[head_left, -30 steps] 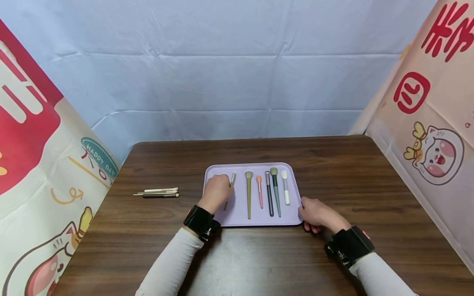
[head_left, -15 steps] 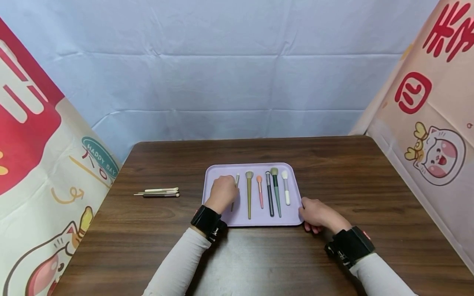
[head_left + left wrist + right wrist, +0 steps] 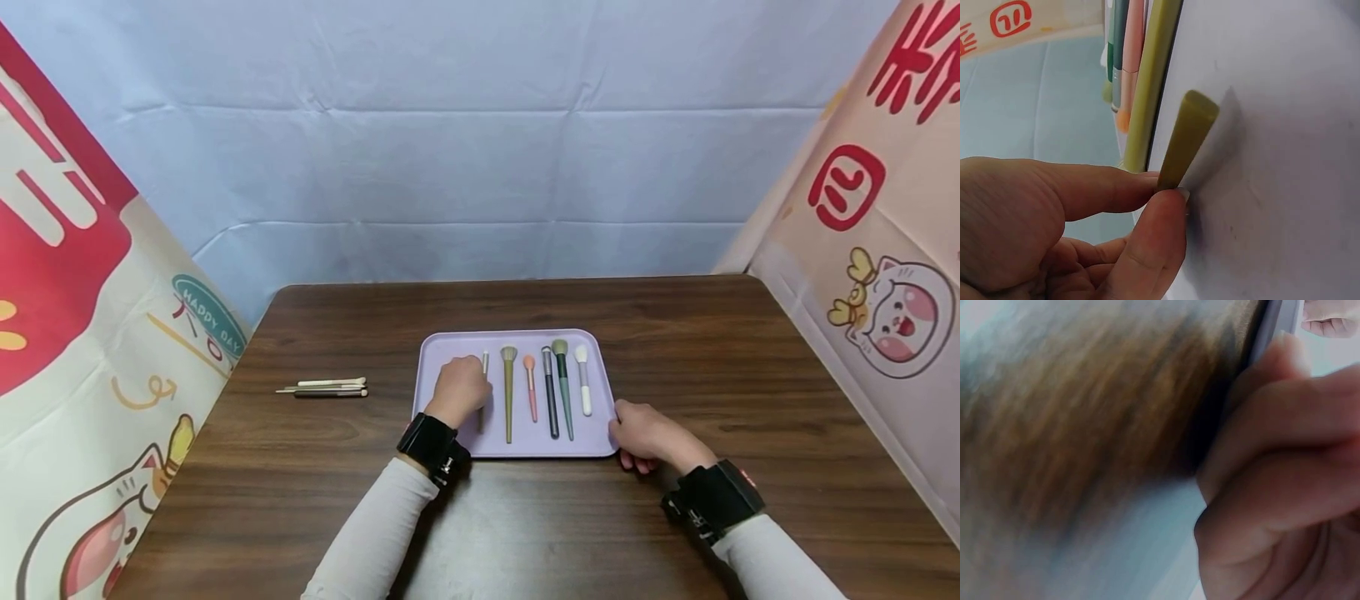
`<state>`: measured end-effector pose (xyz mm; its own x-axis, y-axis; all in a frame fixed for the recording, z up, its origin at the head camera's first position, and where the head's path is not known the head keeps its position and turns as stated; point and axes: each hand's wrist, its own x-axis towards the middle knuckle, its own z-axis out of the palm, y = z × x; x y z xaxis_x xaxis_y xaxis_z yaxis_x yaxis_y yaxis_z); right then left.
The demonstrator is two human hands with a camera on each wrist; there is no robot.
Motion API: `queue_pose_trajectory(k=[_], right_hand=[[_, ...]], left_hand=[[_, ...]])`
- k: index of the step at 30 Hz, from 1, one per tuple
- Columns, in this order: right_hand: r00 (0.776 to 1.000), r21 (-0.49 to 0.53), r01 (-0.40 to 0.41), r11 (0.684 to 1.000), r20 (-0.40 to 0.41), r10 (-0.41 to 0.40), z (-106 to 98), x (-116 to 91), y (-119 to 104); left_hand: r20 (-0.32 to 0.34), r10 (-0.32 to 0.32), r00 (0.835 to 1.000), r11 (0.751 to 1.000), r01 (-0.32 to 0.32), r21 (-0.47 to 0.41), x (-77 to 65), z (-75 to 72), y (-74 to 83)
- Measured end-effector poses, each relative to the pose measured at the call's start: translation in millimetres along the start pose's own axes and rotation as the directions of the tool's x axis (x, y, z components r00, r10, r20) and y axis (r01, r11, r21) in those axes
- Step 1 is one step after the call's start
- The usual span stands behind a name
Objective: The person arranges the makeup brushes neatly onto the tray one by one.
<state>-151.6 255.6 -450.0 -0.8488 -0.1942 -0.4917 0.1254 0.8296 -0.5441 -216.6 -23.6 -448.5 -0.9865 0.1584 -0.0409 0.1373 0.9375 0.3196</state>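
Observation:
My left hand (image 3: 459,390) is over the left part of a lilac tray (image 3: 442,346). Between thumb and finger it pinches a thin makeup brush with an olive handle (image 3: 1186,140); the flat handle end points up in the left wrist view, and fingers cover the middle. To its right on the tray lie an olive brush (image 3: 509,400), a pink brush (image 3: 532,396), a dark brush (image 3: 552,404), a green brush (image 3: 566,396) and a white-handled brush (image 3: 585,392), roughly side by side. My right hand (image 3: 651,435) grips the tray's near right corner, fingers curled.
Several slim brushes (image 3: 330,388) lie together on the wooden table (image 3: 360,517), left of the tray. A pale blue cloth (image 3: 480,167) hangs behind the table. Printed banners (image 3: 847,317) stand along both sides.
My left hand has shifted rightward over the tray with the brush, bringing it closer to the olive brush. My right hand stays at the tray's corner.

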Motion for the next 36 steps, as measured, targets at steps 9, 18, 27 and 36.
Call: queue_pose_trajectory(k=[9,18,27,36], right_hand=[[1.0,0.005,-0.013,1.0,0.006,0.013,-1,0,1],[1.0,0.001,-0.012,1.0,0.006,0.012,-1,0,-1],[1.0,-0.008,-0.006,1.0,0.005,0.006,-1,1,0],[1.0,-0.011,-0.005,1.0,0.004,0.005,-1,1,0]], left_hand=[[0.029,-0.011,1.0,1.0,0.011,-0.01,1.4,1.8,4.4],[0.066,-0.028,0.997,0.999,0.029,-0.019,2.2,0.6,8.2],[0.082,-0.03,0.996,1.0,0.03,0.001,3.1,0.8,9.2],[0.103,-0.053,0.993,0.999,0.052,0.006,0.7,-2.8,13.7]])
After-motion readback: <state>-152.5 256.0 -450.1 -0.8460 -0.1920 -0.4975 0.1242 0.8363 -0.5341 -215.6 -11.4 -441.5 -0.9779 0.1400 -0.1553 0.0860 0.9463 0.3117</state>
